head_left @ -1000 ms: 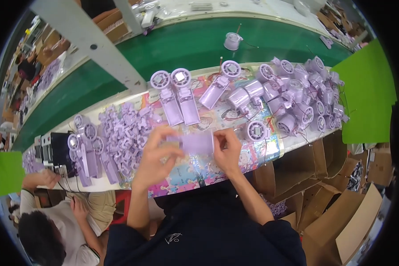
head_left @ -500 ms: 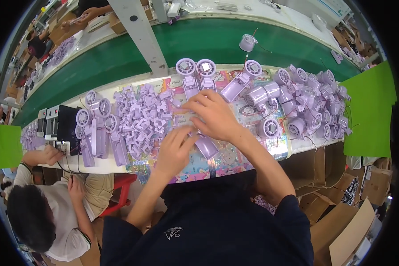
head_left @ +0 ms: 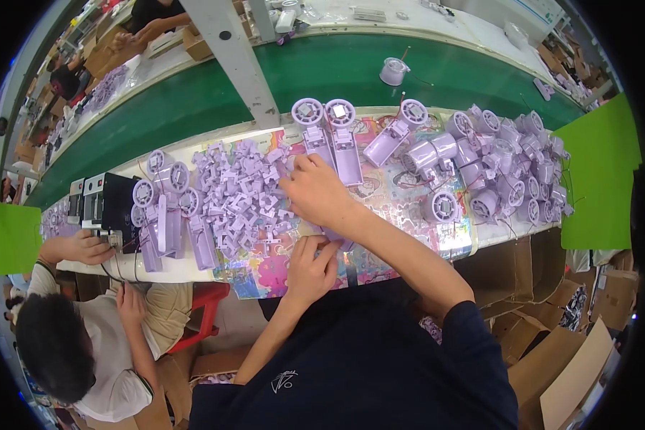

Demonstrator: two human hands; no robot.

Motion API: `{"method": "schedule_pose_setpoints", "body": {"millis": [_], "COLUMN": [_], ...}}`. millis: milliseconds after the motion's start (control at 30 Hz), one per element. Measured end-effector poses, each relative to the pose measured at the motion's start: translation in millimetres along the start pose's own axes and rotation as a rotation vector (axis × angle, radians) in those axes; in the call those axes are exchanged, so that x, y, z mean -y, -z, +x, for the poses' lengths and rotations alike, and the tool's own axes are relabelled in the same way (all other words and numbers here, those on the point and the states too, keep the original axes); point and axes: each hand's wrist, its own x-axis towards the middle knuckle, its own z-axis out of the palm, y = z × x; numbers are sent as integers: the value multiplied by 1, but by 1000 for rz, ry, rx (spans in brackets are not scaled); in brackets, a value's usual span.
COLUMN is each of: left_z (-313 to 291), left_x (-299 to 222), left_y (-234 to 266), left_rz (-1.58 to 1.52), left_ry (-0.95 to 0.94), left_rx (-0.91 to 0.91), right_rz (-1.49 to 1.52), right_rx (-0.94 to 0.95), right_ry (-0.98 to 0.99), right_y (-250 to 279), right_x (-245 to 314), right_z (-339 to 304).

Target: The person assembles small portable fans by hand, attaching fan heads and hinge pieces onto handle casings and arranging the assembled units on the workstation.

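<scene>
Purple parts, one heap; right hand is at its edge. Left hand, apart, meets a handle; grips unclear.

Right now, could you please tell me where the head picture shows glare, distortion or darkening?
In the head view, pale glare shines off the glossy multicoloured patterned sheet toward its right end; in the head view, the long flat green belt bows into an arc, and the corners go black.
</scene>
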Motion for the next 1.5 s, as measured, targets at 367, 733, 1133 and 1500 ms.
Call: {"method": "schedule_pose_setpoints", "body": {"millis": [367,733,1133,1500], "left_z": [3,154,387,355], "left_x": [1,-5,109,69], "left_y": [-6,20,-106,-55], "left_rz": [-146,83,520,-76], "left_ry": [176,-286,-360,9], "left_rx": [-99,-177,290,205], "right_rz": [410,378,594,454], "right_rx": [-404,-541,-543,-550], "right_ry": [-144,-681,-760,-681], "right_y": [33,11,8,8], "right_x": [-8,1,-5,-8], "right_z": [-28,-149,-143,-139]}}
